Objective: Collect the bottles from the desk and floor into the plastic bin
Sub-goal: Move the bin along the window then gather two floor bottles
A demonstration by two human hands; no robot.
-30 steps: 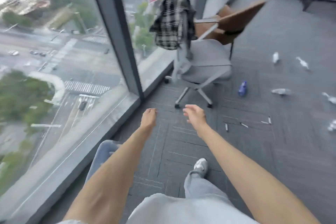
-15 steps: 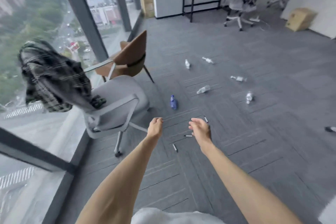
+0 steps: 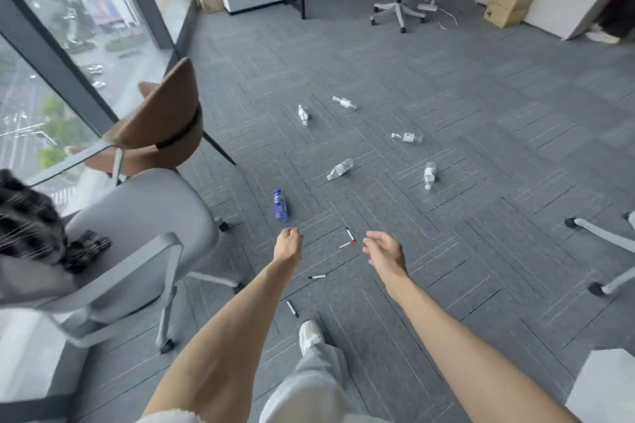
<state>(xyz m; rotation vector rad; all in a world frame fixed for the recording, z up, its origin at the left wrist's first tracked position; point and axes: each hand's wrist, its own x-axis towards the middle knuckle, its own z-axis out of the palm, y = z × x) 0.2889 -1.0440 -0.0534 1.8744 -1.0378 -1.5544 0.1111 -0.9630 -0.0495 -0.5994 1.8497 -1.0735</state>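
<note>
A: On the grey carpet (image 3: 481,154), how many bottles, counted?

B: Six, all lying down. One blue bottle (image 3: 280,205); five clear bottles with white caps: a first (image 3: 303,115), a second (image 3: 344,103), a third (image 3: 407,137), a fourth (image 3: 340,169), a fifth (image 3: 429,175).

A: And the small items nearer the feet?

B: Four markers. Two red-tipped, a first (image 3: 349,234) and a second (image 3: 346,244), almost touching at one end; two black-capped, one (image 3: 317,276) between the forearms, one (image 3: 292,308) just ahead of the white shoe (image 3: 310,335).

A: Appearance of the blue bottle?

B: Translucent blue, cap end pointed away, labelled, unbroken. Clear bottles pale, some with white labels; details too small to tell.

A: Position relative to the hands?

B: Left hand (image 3: 289,245) curled into a loose fist, holding nothing; blue bottle just beyond it, not touching. Right hand (image 3: 384,251) loosely spread, fingers slightly bent, palm turned inward, also holding nothing; red-tipped markers between the two hands. Clear bottles well beyond both hands, scattered mid-floor.

A: Surroundings?

B: At left, grey office chair (image 3: 137,216) with plaid garment (image 3: 31,223) over its back; behind it, brown chair (image 3: 161,120) beside the window (image 3: 68,27). No bin seen.
</note>
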